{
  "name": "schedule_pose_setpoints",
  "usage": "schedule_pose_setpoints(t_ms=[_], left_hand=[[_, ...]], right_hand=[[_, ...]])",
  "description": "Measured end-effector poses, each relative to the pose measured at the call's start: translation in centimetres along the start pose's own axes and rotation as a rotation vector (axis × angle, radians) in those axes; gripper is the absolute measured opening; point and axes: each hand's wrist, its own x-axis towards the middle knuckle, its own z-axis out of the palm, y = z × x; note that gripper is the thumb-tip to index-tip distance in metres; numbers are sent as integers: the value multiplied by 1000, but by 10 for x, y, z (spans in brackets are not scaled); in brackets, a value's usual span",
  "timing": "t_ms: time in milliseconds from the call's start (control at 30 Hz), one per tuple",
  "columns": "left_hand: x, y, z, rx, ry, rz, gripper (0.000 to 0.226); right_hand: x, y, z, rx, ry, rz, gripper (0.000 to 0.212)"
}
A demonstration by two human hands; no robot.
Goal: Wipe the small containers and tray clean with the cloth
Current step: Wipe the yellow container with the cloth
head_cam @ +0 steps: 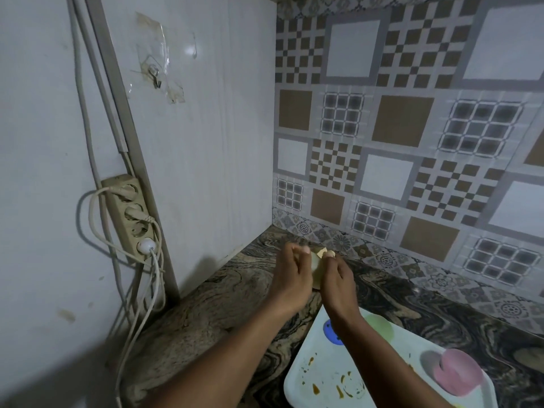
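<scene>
We hold a pale yellow object (317,270) above the marbled countertop (223,304), between both hands. The left hand (291,273) curls its fingers against the object's left side; the right hand (338,275) pinches its upper edge with its fingertips (329,254). Cloth or container: we cannot tell. The stained tray (379,375) lies nearer us with the blue container (330,329), green container (380,328) and pink container (457,375).

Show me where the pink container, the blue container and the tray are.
pink container (457,375): head view, middle of its pink side.
blue container (330,329): head view, its visible blue edge.
tray (329,363): head view, bare floor near the stains.
</scene>
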Motion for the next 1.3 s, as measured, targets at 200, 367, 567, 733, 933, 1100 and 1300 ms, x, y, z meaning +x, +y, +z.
schedule_pose_setpoints(t_ms=[200, 367, 567, 733, 933, 1100, 1300], left_hand=[[1, 5, 5, -278, -20, -96, 38], [8, 7, -14, -256, -211, -230, 53], [15, -18, -17, -483, -242, -126, 41], [16, -16, -21, -477, -195, -232, 42], [16, -24, -28, -255, -137, 44, 48], [14, -24, -32, -148, -121, 87, 65], [18, -25, -37, -51, -159, 167, 60]], right_hand=[[5, 0, -9, -4, 24, -37, 36], [6, -1, -14, -66, 42, -128, 36], [8, -3, -14, -102, -2, -141, 33], [6, 0, -9, -120, 19, -182, 30], [12, 3, -5, -73, -76, -110, 41], [20, -4, -10, -78, -109, -136, 41], [24, -3, -10, -61, -178, -54, 43]])
